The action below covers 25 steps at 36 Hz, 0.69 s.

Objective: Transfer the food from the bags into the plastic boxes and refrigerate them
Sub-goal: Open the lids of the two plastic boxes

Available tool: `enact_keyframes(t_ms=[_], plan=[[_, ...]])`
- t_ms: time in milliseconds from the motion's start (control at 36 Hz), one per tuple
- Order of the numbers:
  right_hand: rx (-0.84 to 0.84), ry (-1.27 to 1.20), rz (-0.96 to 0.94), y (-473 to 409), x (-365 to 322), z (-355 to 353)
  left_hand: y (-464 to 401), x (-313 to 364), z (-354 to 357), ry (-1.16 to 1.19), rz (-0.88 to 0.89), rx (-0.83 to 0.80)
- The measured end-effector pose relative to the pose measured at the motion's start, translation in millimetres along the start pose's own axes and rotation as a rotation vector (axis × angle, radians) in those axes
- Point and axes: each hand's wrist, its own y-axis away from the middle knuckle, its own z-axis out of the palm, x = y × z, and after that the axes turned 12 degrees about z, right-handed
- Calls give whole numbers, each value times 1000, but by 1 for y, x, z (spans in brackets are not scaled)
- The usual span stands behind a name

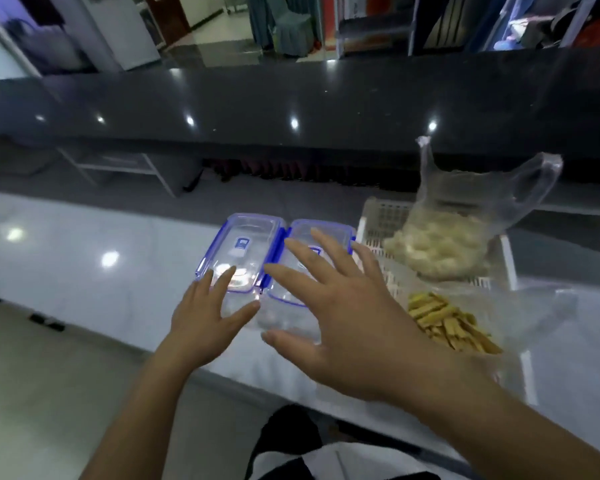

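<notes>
Neither grip is closed on anything: the left hand [205,317] and the right hand [343,323] are both held open with fingers spread, hovering over two clear plastic boxes with blue-edged clip lids. The boxes are set side by side on the white glossy table [84,265], touching along their long sides, with their long axes running away from the person. The left box [243,244] lies just ahead of the left fingertips; the right box [323,237] is largely covered by the right palm. Whether either hand touches a lid cannot be told. Both lids appear to be on still, so opening them is judged to be the step in hand, each hand being nearest its own box.

To the right of the boxes, a white perforated plastic basket [381,220] is seen. In it sit a clear plastic bag of pale, lumpy food [444,244], farther away, and a clear plastic bag of yellow-brown food strips [447,323], nearer the person and just beside the right wrist. The bags are nearer the right hand. Nothing is seen between hands and lids. No refrigerator can be made out.
</notes>
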Motion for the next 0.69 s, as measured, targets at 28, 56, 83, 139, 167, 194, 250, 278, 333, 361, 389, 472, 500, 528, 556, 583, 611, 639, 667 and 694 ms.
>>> enact_keyframes(t_ms=[28, 56, 83, 139, 167, 194, 250, 278, 333, 361, 389, 472, 500, 528, 556, 583, 611, 639, 667, 694], plan=[[-39, 18, 19, -8, -1, 12, 2, -9, -2, -8, -24, 11], [-65, 39, 35, -16, 0, 25, 3, -18, -4, -12, -48, 17], [-87, 52, 49, -23, 1, 38, 2, -26, -5, -13, -73, 18], [-147, 66, 79, -35, 3, 62, 0, -44, -8, -13, -109, 11], [-186, 76, 96, -42, 3, 73, -2, -53, -10, -9, -112, 8], [-220, 89, 114, -49, 3, 84, -4, -62, -11, 1, -107, 7], [-259, 115, 152, -65, 2, 102, -14, -79, -12, 37, -88, -3], [-270, 131, 172, -74, 1, 111, -21, -87, -13, 58, -81, -14], [-294, 150, 223, -91, -2, 125, -37, -103, -15, 106, -60, -39], [-302, 156, 249, -99, -4, 130, -45, -111, -15, 142, -41, -43], [-305, 167, 271, -107, -6, 136, -54, -117, -16, 193, -20, -37], [-308, 215, 313, -127, -13, 150, -80, -131, -18, 397, 14, 7], [-314, 234, 328, -133, -14, 154, -89, -134, -19, 470, 11, 7], [-321, 259, 343, -139, -16, 157, -99, -138, -18, 546, -8, -6], [-326, 285, 355, -145, -17, 161, -107, -141, -18, 617, -35, -25], [-323, 304, 364, -150, -19, 163, -116, -144, -18, 674, -64, -44], [-315, 314, 371, -156, -20, 165, -123, -148, -18, 718, -87, -56], [-305, 316, 379, -162, -21, 167, -131, -152, -17, 756, -99, -60], [-296, 319, 386, -167, -22, 169, -138, -156, -17, 799, -105, -58], [-290, 327, 393, -172, -23, 170, -144, -159, -17, 849, -113, -57]])
